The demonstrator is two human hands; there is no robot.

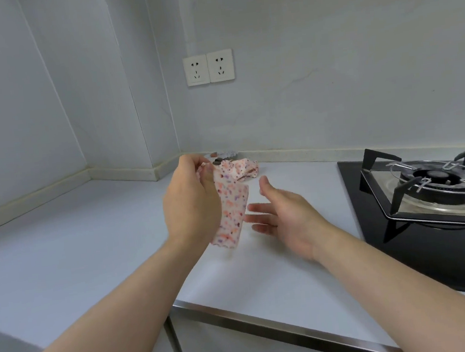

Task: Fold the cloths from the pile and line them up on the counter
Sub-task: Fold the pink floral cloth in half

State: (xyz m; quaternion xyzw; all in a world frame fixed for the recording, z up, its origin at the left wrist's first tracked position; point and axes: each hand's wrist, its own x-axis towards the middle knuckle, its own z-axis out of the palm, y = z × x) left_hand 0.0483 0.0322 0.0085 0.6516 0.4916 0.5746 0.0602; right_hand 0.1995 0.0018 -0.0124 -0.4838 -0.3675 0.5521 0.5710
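left hand (189,199) pinches folded floral cloth (230,213) up – right hand (283,216) open beside.

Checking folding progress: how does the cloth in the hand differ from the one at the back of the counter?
The held cloth hangs as a narrow folded strip; the back cloth lies crumpled on the counter. The left hand pinches the held cloth; no hand touches the back cloth. Both have pink floral print.
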